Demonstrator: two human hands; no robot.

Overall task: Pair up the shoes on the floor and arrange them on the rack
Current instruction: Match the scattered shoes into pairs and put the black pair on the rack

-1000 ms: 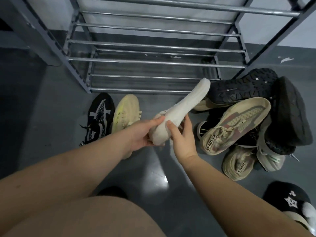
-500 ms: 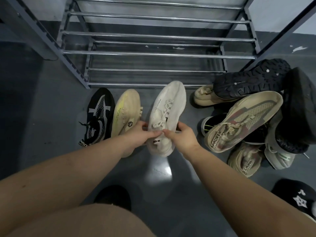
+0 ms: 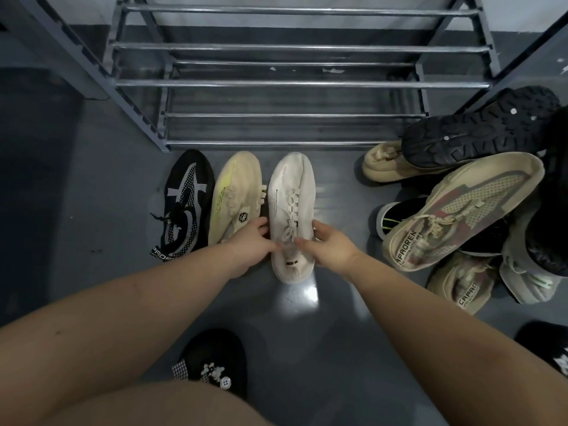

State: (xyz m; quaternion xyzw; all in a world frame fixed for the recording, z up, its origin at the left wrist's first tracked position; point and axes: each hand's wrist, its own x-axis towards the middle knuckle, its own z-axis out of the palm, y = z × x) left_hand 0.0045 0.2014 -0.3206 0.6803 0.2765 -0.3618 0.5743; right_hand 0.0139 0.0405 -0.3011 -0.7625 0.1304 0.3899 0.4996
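The white shoe (image 3: 292,210) lies upright on the grey floor (image 3: 92,195) just in front of the metal rack (image 3: 295,84), toe toward it. The left hand (image 3: 246,250) and right hand (image 3: 325,244) cup its heel end from either side, fingers loosely curled against it. Just left of the white shoe lie a cream shoe (image 3: 235,195) and a black shoe (image 3: 187,204); right of it sits a jumbled shoe pile (image 3: 467,204)
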